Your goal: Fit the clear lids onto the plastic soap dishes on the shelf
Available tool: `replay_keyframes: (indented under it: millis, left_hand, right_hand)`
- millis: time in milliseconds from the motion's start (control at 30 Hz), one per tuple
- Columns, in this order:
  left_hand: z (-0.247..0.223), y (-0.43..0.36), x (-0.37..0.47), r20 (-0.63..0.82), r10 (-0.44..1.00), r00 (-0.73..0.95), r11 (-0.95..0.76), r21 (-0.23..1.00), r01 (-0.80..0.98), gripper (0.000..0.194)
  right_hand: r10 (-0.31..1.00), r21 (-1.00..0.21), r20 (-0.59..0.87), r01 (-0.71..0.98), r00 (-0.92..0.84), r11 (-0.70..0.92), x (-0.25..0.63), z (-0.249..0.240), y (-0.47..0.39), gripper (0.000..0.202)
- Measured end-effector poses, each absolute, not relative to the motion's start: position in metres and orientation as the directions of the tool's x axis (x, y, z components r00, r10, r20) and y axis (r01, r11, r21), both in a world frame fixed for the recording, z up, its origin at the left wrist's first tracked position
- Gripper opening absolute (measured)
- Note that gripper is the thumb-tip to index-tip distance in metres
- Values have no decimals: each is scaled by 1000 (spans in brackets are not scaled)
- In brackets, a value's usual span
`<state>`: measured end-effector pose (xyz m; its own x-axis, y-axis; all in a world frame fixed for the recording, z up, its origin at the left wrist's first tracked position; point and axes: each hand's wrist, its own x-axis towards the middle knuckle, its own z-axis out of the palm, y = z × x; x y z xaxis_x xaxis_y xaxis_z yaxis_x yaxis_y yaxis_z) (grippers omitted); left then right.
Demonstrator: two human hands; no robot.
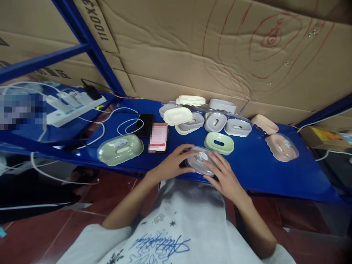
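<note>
- Grey oval dish with a clear plastic cover and a round white label (200,163): at the lower centre of the frame, near the front edge of the blue tabletop (255,178).
- Left hand (176,161): clamped on the grey dish's left end, fingers along the far rim, thumb at the near side.
- Right hand (224,175): clamped on its right end, fingers spread over the cover.
- Just beyond the right fingers, light green oval dish (228,147), uncovered.
- Centre of the frame, behind: cream oval dishes (178,116) and pale grey oval dishes (216,126), clustered, some overlapping.
- Centre left: sage green covered dish (129,150), phone with a lit pink screen (158,136) and black phone (147,123) under a looped white cable (127,132).
- Right of the frame: two pink oval dishes (281,147), the nearer one covered.
</note>
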<state>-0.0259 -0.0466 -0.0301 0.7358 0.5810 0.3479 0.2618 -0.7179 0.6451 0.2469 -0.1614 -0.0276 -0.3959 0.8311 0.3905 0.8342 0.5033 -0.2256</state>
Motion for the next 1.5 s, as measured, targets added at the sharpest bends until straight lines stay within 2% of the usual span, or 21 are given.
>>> replay_keyframes:
  millis: [100,233,333,500,567,600,700,800,933,1167,1300,1500]
  left_hand:
    - [-20,-44,-31,329,588,739,-748,569,341,58]
    - [-3,-18,-29,388,669,634,-742,288,606,52]
    - [7,-1,-19,360,664,655,-729,121,673,47]
    - [5,-6,4,229,557,798,-824,34,565,49]
    - [3,-7,12,227,578,784,-806,10,592,52]
    - [3,-4,16,239,605,760,-782,-1,623,53]
    - [7,15,29,258,697,670,-690,-16,724,58]
    - [11,36,38,227,722,654,-667,-22,744,53]
    - [12,33,35,226,688,690,-703,-27,710,41]
    - [4,-22,13,391,596,701,-783,90,615,34]
    - [-1,-25,14,428,631,647,-744,94,662,32]
    - [-6,-15,25,430,687,586,-702,183,689,44]
  right_hand:
    - [882,-246,339,874,-328,420,277,-22,-194,51]
    - [936,-270,339,943,-96,195,344,-21,-229,45]
    - [919,-277,392,958,40,76,394,-24,-230,48]
    - [835,-152,535,987,128,-54,412,-20,-186,54]
    - [857,-141,511,990,68,5,390,-12,-161,55]
    - [884,-152,468,985,-3,84,375,-9,-149,57]
    - [921,-146,320,949,-221,278,332,-4,-121,57]
    - [916,-128,276,933,-293,337,307,-9,-108,44]
    - [895,-169,412,951,-171,260,306,-22,-116,34]
    - [843,-188,537,977,20,97,309,-40,-132,35]
    - [838,-167,546,982,19,86,304,-43,-130,37]
    - [840,-155,541,977,-39,145,302,-43,-132,40]
